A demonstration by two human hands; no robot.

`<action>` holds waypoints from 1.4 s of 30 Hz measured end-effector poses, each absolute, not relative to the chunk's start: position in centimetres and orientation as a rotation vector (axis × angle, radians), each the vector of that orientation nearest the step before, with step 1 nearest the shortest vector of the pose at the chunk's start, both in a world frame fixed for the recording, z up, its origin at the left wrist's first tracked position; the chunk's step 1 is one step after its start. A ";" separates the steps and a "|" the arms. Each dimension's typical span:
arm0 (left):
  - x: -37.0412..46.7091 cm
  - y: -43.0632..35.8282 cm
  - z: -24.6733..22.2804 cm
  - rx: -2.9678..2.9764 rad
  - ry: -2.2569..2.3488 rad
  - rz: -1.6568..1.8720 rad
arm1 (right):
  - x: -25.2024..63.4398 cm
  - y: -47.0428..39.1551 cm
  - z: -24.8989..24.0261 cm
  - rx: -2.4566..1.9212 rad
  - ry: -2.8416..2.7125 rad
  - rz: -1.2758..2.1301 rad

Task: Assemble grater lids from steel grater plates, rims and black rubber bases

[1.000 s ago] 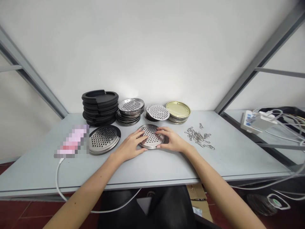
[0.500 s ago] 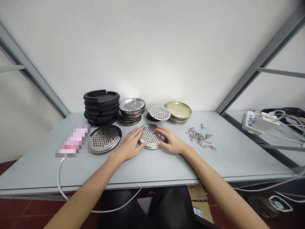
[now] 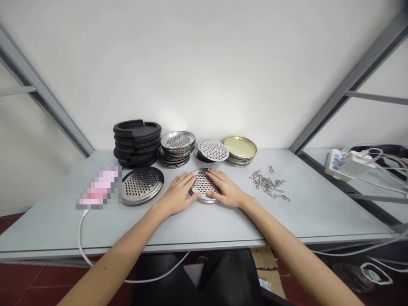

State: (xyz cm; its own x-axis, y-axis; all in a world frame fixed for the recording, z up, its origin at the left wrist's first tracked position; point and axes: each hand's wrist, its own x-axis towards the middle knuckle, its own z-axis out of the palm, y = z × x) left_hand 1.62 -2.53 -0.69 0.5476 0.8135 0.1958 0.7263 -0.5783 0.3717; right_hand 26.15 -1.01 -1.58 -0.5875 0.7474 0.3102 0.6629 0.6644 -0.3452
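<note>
A round perforated metal disc with a rim lies flat on the grey table near its middle. My left hand rests on the disc's left side, fingers stretched out. From the right, my right hand lies over the disc's right part, its fingers spread flat on the holes. To the left is another perforated disc with a black edge piece. Behind stand a stack of black rings, a stack of silver perforated discs, flat perforated plates and gold-coloured lids.
Small metal clips lie scattered at the right. A blurred pink phone with a white cable is at the left. A power strip with cables sits beyond the right frame bar. A wall stands behind the table.
Both hands have slid further over the disc, and the fingers of my right hand lie flatter on it. The disc has shifted slightly right and toward me.
</note>
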 end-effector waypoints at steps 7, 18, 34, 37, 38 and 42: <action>1.7 -2.6 -0.7 2.529 1.317 0.571 | 27.2 -0.7 -1.0 -1.192 -2.420 0.324; 0.8 -3.2 1.8 2.574 1.274 1.022 | 29.6 0.0 -0.5 -1.344 -2.384 0.451; -12.9 5.2 13.8 2.935 1.790 0.754 | 30.2 0.0 -0.1 -1.208 -2.336 0.495; -14.3 6.3 14.3 2.791 1.898 0.596 | 30.1 0.0 0.0 -1.222 -2.331 0.515; -14.8 6.5 14.4 2.744 1.935 0.579 | 30.1 0.0 0.0 -1.227 -2.335 0.515; -16.5 6.8 14.8 2.651 1.998 0.630 | 30.0 -0.1 0.1 -1.233 -2.351 0.513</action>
